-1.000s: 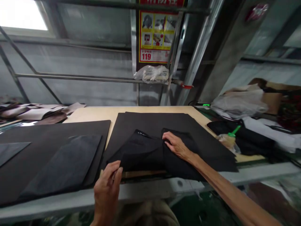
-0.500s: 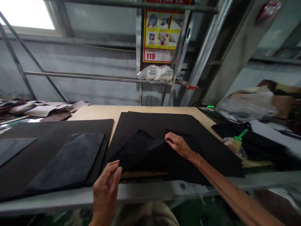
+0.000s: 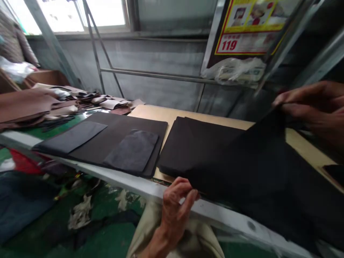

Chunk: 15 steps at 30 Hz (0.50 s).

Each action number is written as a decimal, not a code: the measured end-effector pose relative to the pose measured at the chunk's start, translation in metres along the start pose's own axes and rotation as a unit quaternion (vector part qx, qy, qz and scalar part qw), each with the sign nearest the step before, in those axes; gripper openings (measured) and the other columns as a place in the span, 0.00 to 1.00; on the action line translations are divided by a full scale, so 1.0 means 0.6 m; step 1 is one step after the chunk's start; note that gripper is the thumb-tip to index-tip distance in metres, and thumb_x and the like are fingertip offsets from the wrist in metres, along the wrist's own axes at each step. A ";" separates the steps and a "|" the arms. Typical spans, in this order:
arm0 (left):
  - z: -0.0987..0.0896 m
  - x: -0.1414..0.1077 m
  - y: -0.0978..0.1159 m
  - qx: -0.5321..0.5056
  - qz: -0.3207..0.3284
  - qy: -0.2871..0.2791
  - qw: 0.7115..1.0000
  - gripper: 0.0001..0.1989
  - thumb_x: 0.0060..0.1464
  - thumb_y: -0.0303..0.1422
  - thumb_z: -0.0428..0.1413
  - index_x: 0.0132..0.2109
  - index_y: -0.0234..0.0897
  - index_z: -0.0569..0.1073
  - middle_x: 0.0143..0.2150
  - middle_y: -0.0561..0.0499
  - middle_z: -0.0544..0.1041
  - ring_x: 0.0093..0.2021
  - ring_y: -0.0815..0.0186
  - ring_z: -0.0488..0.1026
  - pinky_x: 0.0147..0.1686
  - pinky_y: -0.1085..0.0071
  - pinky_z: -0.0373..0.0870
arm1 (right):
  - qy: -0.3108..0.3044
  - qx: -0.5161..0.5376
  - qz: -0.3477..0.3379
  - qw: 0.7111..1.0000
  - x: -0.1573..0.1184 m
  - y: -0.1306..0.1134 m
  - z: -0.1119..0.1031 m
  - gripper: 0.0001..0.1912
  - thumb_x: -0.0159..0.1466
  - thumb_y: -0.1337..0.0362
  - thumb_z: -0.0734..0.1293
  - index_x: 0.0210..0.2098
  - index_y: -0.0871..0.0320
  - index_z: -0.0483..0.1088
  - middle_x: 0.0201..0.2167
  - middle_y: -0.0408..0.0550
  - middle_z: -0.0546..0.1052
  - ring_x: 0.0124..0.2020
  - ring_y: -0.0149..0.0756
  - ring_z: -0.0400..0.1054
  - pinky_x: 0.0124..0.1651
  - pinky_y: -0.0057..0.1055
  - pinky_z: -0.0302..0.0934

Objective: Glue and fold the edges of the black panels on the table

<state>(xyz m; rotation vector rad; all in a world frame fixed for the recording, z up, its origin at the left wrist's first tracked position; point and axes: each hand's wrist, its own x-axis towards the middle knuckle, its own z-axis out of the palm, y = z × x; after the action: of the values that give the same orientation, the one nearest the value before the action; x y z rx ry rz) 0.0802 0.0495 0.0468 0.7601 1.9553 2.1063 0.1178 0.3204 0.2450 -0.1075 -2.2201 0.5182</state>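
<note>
The thin, limp cloth sheet (image 3: 258,168) at right is plain black; the flat stacked sheets (image 3: 206,139) beneath are charcoal. Two smooth, flat fabric pieces (image 3: 137,150) at left are slate grey. The board-topped bench (image 3: 153,113) is pale tan, its rail whitish. The far rectangular paper poster (image 3: 249,32) combines yellow, red and white.

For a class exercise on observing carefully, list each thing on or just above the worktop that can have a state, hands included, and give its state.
Thin black sheet: raised at one corner, draping
Right hand: pinching that corner
Left hand: at the sheet's near edge, grip unclear
Left dark flat stack: lying flat
Two dark grey flat pieces: lying apart on that stack
Right dark flat stack: flat, partly covered
</note>
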 end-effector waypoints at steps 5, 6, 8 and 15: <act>-0.002 -0.001 -0.045 -0.086 -0.142 0.068 0.984 0.17 0.58 0.46 0.57 0.33 0.35 0.72 0.25 0.51 0.75 0.27 0.67 0.74 0.31 0.73 0.69 | -0.121 0.059 0.061 0.989 0.024 0.046 0.188 0.15 0.59 0.50 0.69 0.31 0.56 0.71 0.26 0.47 0.74 0.26 0.32 0.66 0.31 0.32 0.60; -0.004 0.001 -0.050 -0.101 -0.167 0.081 0.977 0.18 0.56 0.48 0.59 0.35 0.35 0.72 0.25 0.51 0.76 0.26 0.66 0.75 0.30 0.73 0.70 | -0.141 0.057 0.057 0.987 0.025 0.060 0.227 0.13 0.59 0.53 0.69 0.30 0.57 0.70 0.26 0.47 0.74 0.27 0.33 0.66 0.31 0.31 0.60; -0.003 0.008 -0.051 -0.139 -0.197 0.095 0.966 0.21 0.52 0.50 0.60 0.36 0.34 0.71 0.24 0.49 0.77 0.25 0.64 0.76 0.28 0.72 0.72 | -0.169 0.041 0.056 0.983 0.027 0.086 0.293 0.08 0.58 0.60 0.68 0.29 0.58 0.69 0.27 0.47 0.75 0.28 0.33 0.67 0.32 0.30 0.60; 0.005 0.043 -0.035 -0.230 -0.273 0.069 0.932 0.24 0.43 0.53 0.62 0.29 0.35 0.66 0.19 0.51 0.73 0.21 0.66 0.74 0.23 0.74 0.71 | -0.225 0.000 0.058 0.973 0.048 0.128 0.411 0.04 0.56 0.65 0.66 0.30 0.59 0.71 0.27 0.46 0.75 0.28 0.33 0.66 0.34 0.29 0.59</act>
<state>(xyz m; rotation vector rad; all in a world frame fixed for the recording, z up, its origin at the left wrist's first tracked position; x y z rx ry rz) 0.0548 0.0663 0.0331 -0.0255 1.4019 2.1487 -0.0945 0.3165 0.0949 -0.1298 -2.6667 0.6577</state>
